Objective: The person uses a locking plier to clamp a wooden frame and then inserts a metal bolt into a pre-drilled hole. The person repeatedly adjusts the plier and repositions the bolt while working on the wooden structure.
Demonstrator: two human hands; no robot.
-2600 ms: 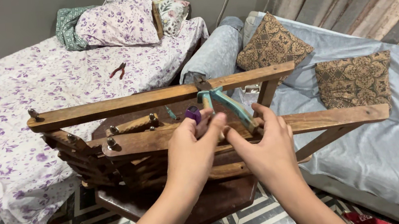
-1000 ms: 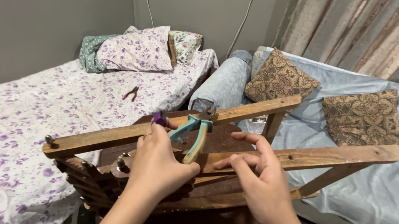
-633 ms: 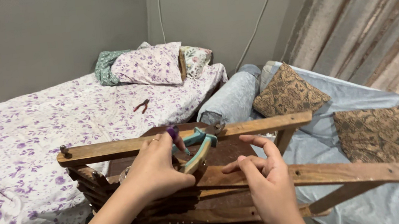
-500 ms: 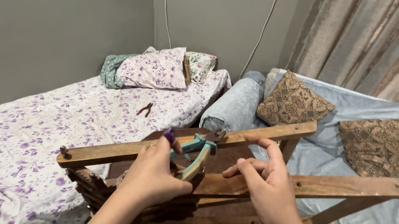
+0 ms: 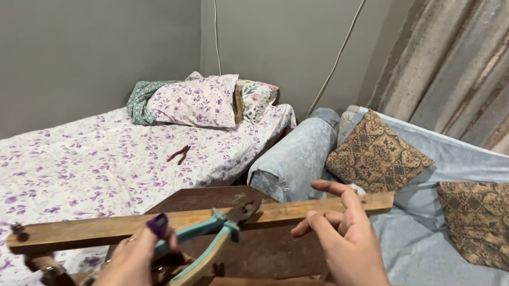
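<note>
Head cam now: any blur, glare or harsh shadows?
Head view: soft, even indoor light, no glare and no hard shadows; left hand and pliers slightly soft from closeness or motion; right hand cut by the bottom edge; bed and cushions reasonably sharp.

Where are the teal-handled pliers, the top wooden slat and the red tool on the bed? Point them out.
teal-handled pliers (image 5: 210, 231), head view, on the upper teal handle.
top wooden slat (image 5: 86, 232), head view, on its bare front face, left of the pliers.
red tool (image 5: 178, 154), head view, lying on the flowered bedsheet, at its middle.
</note>
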